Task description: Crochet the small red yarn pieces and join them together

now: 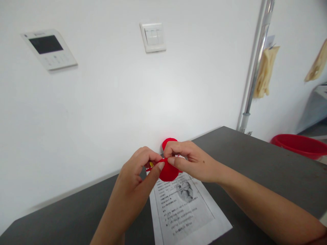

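Between my two hands is a rounded piece of red cloth-like material, held up over a printed sheet. My left hand pinches its upper left edge between thumb and fingers. From the right, my right hand pinches the same top edge close to the left thumb. A small yellow bit shows by the left fingers; I cannot make out what it is. Behind my right fingers, a second red rounded piece sticks up near the wall. The printed paper lies under the hands, its upper end partly covered.
A dark grey tabletop runs along the white wall. On the wall are a light switch and an intercom panel. A metal pole, hanging yellowish gloves and a red basin are to the right.
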Demonstrator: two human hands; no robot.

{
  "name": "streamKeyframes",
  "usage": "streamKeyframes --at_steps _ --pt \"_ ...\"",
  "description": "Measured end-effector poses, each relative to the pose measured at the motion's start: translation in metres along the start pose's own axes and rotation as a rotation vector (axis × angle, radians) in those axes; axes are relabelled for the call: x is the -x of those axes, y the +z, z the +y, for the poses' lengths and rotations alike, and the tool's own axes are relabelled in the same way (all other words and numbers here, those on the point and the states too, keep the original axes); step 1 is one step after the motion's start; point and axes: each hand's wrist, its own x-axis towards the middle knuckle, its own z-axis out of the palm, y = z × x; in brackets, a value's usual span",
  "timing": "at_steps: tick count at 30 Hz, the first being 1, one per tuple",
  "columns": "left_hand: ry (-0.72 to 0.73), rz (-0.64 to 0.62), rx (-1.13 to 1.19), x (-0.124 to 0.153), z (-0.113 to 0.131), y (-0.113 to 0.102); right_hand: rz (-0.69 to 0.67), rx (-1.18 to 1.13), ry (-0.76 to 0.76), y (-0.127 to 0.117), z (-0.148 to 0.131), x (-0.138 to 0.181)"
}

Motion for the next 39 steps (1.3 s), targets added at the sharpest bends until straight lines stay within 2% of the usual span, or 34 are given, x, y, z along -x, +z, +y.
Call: streamKeyframes --at_steps 16,23,39 --pt "-0.050 -0.052 0.116 -0.0016 -0.0037 0.0003 0.063 -0.014 -0.062 0.0021 0.0043 -0.0008" --pt "-0.047 -0.024 0.103 0.0001 -0.0043 0.0005 0.035 -0.059 -0.031 0.0010 0.0046 -0.0003" --pt "-0.057 -0.046 0.103 0.0000 -0.0026 0.0019 0.006 -0.050 0.000 0.0001 0.0018 0.0005"
